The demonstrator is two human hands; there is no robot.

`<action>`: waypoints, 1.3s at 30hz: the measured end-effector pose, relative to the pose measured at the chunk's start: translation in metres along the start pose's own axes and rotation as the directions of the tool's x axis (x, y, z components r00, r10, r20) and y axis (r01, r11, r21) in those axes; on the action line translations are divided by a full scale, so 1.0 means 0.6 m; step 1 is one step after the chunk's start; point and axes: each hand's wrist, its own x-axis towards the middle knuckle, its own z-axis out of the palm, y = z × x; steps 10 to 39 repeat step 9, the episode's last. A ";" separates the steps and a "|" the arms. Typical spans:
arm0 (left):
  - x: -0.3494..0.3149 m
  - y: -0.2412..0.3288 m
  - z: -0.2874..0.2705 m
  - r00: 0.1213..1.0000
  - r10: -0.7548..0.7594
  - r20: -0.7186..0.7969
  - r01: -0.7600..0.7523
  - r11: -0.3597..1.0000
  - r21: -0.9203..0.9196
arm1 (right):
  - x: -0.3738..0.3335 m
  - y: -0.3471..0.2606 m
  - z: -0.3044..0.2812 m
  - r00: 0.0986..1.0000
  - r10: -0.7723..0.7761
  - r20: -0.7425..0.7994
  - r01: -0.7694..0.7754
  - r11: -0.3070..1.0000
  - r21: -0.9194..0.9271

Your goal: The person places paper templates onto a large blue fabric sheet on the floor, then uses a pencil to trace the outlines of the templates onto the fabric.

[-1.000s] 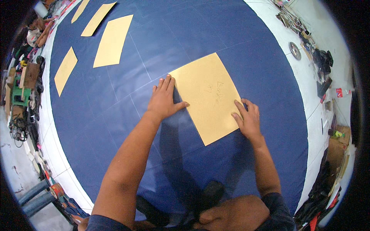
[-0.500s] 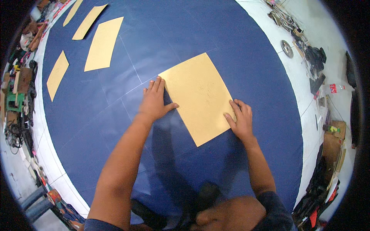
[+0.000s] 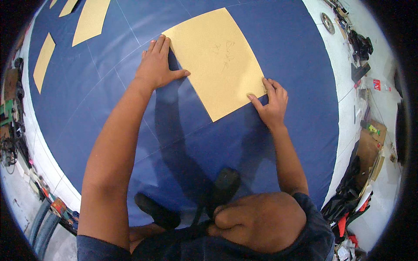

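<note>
A large yellow card-like sheet (image 3: 213,74), with a pencilled note on it, lies flat on a wide blue material (image 3: 209,148) marked with thin pale lines. At the sheet's left edge rests my left hand (image 3: 157,63), its fingers stretched forward near the far-left corner and its thumb on the edge. My right hand (image 3: 273,102) spans the near-right corner, fingers against the right edge and thumb at the near edge, held apart from each other. Both hands steady the sheet from its sides without closing round it.
Smaller yellow pieces lie at the far left, among them a tall piece (image 3: 92,19) and a slanted piece (image 3: 45,63). Beyond the blue material runs pale floor, with a round metal wheel (image 3: 327,23), a cardboard piece (image 3: 370,143) and black bags (image 3: 360,45) at right.
My view has shifted, so the sheet and hands appear higher and slightly left. The hands keep nearly the same places on the sheet's edges. More of my knee and feet shows.
</note>
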 end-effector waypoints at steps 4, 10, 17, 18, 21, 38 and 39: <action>-0.001 -0.005 0.000 1.000 -0.010 0.011 0.010 1.000 0.011 | -0.016 -0.064 -0.015 0.981 -0.185 0.057 0.176 0.975 0.134; -0.002 -0.004 0.000 1.000 -0.011 0.019 0.011 1.000 0.008 | -0.084 -0.145 0.021 0.943 -0.278 0.182 0.210 0.922 0.325; -0.002 -0.004 0.000 1.000 -0.011 0.019 0.011 1.000 0.008 | -0.084 -0.145 0.021 0.943 -0.278 0.182 0.210 0.922 0.325; -0.002 -0.004 0.000 1.000 -0.011 0.019 0.011 1.000 0.008 | -0.084 -0.145 0.021 0.943 -0.278 0.182 0.210 0.922 0.325; -0.002 -0.004 0.000 1.000 -0.011 0.019 0.011 1.000 0.008 | -0.084 -0.145 0.021 0.943 -0.278 0.182 0.210 0.922 0.325; -0.002 -0.004 0.000 1.000 -0.011 0.019 0.011 1.000 0.008 | -0.084 -0.145 0.021 0.943 -0.278 0.182 0.210 0.922 0.325; -0.002 -0.004 0.000 1.000 -0.011 0.019 0.011 1.000 0.008 | -0.084 -0.145 0.021 0.943 -0.278 0.182 0.210 0.922 0.325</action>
